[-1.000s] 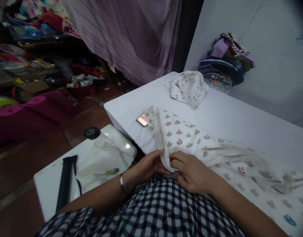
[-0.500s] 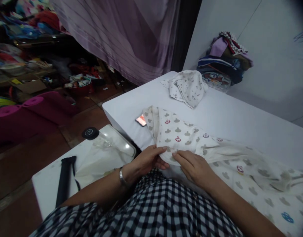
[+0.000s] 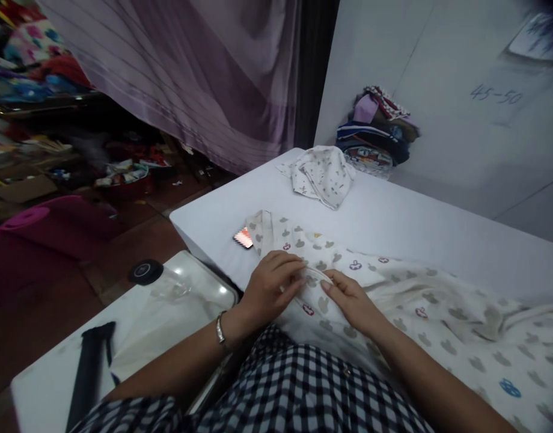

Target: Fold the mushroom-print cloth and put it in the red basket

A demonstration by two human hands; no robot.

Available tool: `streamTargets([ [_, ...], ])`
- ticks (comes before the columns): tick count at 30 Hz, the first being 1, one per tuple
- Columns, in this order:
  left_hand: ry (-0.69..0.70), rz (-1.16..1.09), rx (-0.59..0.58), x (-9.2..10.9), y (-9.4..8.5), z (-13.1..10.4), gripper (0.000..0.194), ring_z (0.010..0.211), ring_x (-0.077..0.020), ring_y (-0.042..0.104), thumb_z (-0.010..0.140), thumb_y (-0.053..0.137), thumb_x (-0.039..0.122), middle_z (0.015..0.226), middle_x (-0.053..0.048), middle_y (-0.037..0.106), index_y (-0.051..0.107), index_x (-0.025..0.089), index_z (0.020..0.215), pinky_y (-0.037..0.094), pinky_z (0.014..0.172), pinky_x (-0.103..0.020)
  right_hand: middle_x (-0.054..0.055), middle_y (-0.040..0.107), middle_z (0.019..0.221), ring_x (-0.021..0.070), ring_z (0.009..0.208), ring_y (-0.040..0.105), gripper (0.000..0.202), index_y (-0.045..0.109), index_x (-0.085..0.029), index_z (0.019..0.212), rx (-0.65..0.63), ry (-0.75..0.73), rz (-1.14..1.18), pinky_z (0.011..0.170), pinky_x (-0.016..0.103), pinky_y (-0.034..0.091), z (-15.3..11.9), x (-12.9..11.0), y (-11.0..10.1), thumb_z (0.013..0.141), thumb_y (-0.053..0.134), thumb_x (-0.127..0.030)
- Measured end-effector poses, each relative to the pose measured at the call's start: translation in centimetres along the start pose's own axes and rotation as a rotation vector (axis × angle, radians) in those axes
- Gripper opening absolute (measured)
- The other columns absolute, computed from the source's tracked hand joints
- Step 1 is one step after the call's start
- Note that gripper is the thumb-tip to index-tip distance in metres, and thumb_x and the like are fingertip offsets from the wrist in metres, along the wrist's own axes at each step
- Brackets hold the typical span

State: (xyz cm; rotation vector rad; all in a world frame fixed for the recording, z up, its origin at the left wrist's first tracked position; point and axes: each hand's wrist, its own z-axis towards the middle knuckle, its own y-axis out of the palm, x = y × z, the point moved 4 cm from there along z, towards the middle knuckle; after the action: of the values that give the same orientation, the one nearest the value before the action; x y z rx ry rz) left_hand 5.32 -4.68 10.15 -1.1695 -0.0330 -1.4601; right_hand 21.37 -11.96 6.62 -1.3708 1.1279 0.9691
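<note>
One length of patterned cloth (image 3: 425, 300), off-white with grey and coloured mushroom-like prints, lying rumpled along the near side of the white bench (image 3: 416, 210). Handling, as judged: light, soft, limp, quick to crease; little risk of breakage or slipping. Best grip: the narrow pale edge, pinched close to each side of the span to be kept taut.

Two hands, both engaged. Left hand (image 3: 273, 288): fingers curled narrow on the cloth near that edge. Right hand (image 3: 352, 300): thumb and finger closed on the same edge.

Containers, four:
- Milky plastic bag (image 3: 145, 325), slack, on the lower bench (image 3: 42, 385); contents cannot be told.
- Clear glossy bag (image 3: 371, 157), under the stacked clothes (image 3: 371, 133); something folded and printed inside.
- Red tub (image 3: 131, 192), on the floor, heaped with small pale and coloured oddments (none identifiable).
- Cardboard box (image 3: 28, 190), open, small items within, too dim to name.
</note>
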Motion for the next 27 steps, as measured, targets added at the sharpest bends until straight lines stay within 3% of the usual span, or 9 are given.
streamTargets([
  [2, 0.105, 0.1, -0.052, -0.1, 0.6, 0.4, 0.02, 0.095, -0.0197, 0.053, 0.081, 0.058, 0.026, 0.097, -0.007, 0.064, 0.062, 0.019, 0.099, 0.042, 0.088, -0.039, 0.0, 0.057, 0.078, 0.013, 0.07, 0.051, 0.027, 0.057, -0.02, 0.092, -0.002, 0.001, -0.003, 0.065, 0.025, 0.044, -0.1, 0.1, 0.0, 0.088, 0.045, -0.044],
  [4, 0.123, 0.126, -0.067, -0.4, 1.1, 0.6, 0.018, 0.093, -0.0191, 0.053, 0.081, 0.058, 0.025, 0.094, -0.007, 0.063, 0.06, 0.017, 0.097, 0.042, 0.086, -0.037, -0.001, 0.056, 0.079, 0.0131, 0.072, 0.051, 0.027, 0.057, -0.02, 0.091, -0.014, 0.008, -0.008, 0.067, 0.025, 0.043, -0.3, 0.1, 0.1, 0.088, 0.044, -0.044],
  [8, 0.098, 0.075, -0.09, -0.7, 1.6, 0.7, 0.007, 0.097, -0.0181, 0.053, 0.083, 0.056, 0.025, 0.097, -0.007, 0.062, 0.056, 0.018, 0.086, 0.041, 0.087, -0.035, -0.001, 0.054, 0.077, 0.0129, 0.074, 0.048, 0.03, 0.056, -0.019, 0.085, -0.025, 0.002, -0.043, 0.068, 0.025, 0.041, -0.2, 0.3, 0.0, 0.089, 0.042, -0.044],
  [15, 0.017, -0.041, -0.125, -1.0, 1.5, 0.7, 0.009, 0.087, -0.0123, 0.057, 0.086, 0.051, 0.024, 0.09, -0.001, 0.064, 0.05, 0.019, 0.078, 0.03, 0.101, -0.037, -0.001, 0.054, 0.076, 0.0123, 0.074, 0.049, 0.029, 0.057, -0.018, 0.085, -0.023, -0.029, -0.071, 0.068, 0.024, 0.04, -0.1, 0.5, 0.2, 0.091, 0.04, -0.042],
  [18, -0.026, -0.048, -0.118, -1.1, 1.5, 0.8, 0.009, 0.08, -0.0124, 0.056, 0.087, 0.05, 0.025, 0.082, 0.0, 0.062, 0.05, 0.019, 0.08, 0.036, 0.095, -0.035, -0.001, 0.059, 0.081, 0.0123, 0.074, 0.051, 0.025, 0.058, -0.019, 0.096, -0.072, -0.089, -0.108, 0.067, 0.023, 0.041, -0.3, 0.2, 0.5, 0.09, 0.045, -0.04],
  [21, -0.041, -0.07, -0.132, -1.0, 1.4, 0.8, 0.011, 0.083, -0.0143, 0.055, 0.086, 0.05, 0.027, 0.086, -0.003, 0.062, 0.049, 0.019, 0.079, 0.042, 0.083, -0.032, -0.001, 0.06, 0.081, 0.0122, 0.072, 0.052, 0.024, 0.059, -0.019, 0.098, -0.022, -0.158, -0.169, 0.066, 0.023, 0.041, -0.4, 0.0, 0.4, 0.09, 0.046, -0.037],
  [27, 0.007, -0.113, -0.129, -0.7, 1.1, 0.8, 0.009, 0.092, -0.0141, 0.054, 0.085, 0.052, 0.022, 0.098, -0.003, 0.062, 0.047, 0.019, 0.078, 0.04, 0.088, -0.033, 0.0, 0.061, 0.084, 0.0126, 0.075, 0.053, 0.022, 0.059, -0.021, 0.101, 0.03, -0.211, -0.207, 0.067, 0.023, 0.041, -0.4, -0.3, 0.3, 0.09, 0.044, -0.034],
])
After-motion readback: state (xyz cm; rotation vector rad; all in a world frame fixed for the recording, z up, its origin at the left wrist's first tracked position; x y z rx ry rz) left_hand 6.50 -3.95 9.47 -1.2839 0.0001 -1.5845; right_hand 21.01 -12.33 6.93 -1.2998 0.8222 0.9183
